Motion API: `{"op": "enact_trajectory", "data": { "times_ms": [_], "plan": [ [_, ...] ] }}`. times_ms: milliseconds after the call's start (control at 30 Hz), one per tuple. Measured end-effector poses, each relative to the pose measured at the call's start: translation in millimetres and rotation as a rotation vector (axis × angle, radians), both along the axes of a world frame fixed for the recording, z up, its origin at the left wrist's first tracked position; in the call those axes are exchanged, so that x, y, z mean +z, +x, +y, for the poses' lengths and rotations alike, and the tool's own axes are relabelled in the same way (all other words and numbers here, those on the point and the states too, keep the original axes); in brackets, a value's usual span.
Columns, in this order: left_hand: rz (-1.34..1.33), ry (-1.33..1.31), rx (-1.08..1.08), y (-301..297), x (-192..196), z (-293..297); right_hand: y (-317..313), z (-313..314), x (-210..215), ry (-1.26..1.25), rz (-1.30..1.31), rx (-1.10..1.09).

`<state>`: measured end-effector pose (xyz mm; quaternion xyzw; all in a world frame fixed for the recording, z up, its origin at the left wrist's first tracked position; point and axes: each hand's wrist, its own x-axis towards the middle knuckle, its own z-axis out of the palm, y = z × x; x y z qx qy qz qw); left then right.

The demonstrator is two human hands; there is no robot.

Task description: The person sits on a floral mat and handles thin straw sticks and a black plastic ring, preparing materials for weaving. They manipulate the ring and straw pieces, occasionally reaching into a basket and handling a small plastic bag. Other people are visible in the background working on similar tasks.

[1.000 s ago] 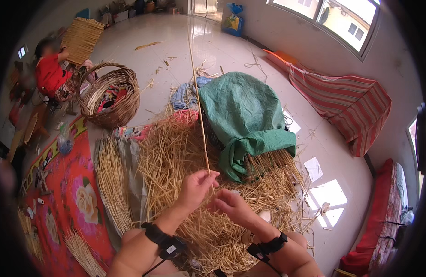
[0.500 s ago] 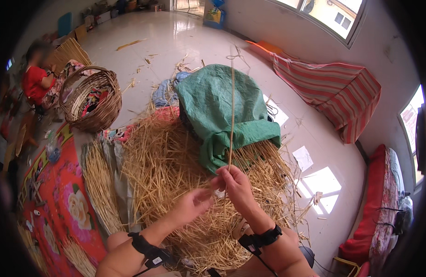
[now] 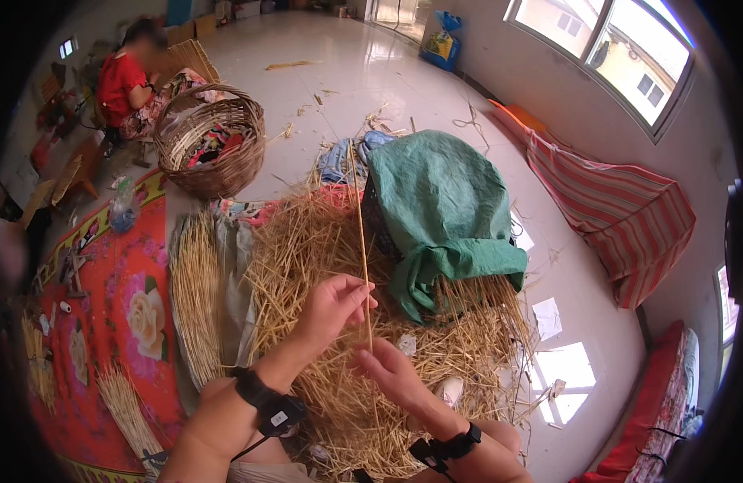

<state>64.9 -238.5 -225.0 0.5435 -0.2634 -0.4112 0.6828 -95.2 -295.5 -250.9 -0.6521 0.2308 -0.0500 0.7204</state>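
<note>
My left hand [image 3: 335, 307] is closed in a pinch on a long, thin straw stalk [image 3: 361, 221], which stands nearly upright over the heap. Just below, my right hand [image 3: 390, 372] is at the stalk's lower part, its fingertips blurred, so I cannot tell whether they grip it. Beneath both hands spreads a heap of loose golden straw [image 3: 295, 249]. Beyond it, a green woven sheet [image 3: 440, 189] covers a dark container, with a bundle of straw [image 3: 480, 302] sticking out from under its near edge.
On the left lie a neat straw bundle [image 3: 198, 298] and a red flowered mat [image 3: 105, 298]. A wicker basket [image 3: 218, 181] holds cloth, and a person in red [image 3: 123, 87] sits behind it. A striped cloth [image 3: 621, 209] hangs along the right wall; a white paper [image 3: 547, 319] lies on the floor.
My left hand has risen to the stalk and closed on it, while my right hand has slid lower. The stalk shifted left relative to the green sheet. The view has turned left.
</note>
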Motion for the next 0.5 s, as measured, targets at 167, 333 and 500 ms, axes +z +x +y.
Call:
{"op": "enact_trajectory", "data": {
  "times_ms": [167,333,500],
  "plan": [
    [0.045,0.024,-0.06,-10.7,-5.1,0.4,7.2,-9.7,12.6,-0.06,-0.076,-0.157],
    [-0.015,0.021,-0.098,-11.6,-4.1,-1.0,8.9,-10.6,10.1,-0.147,-0.062,-0.158],
    [0.016,0.026,-0.08,-11.1,-1.9,-1.0,9.9,-8.3,15.0,-0.118,-0.059,-0.186]
  ]
}}
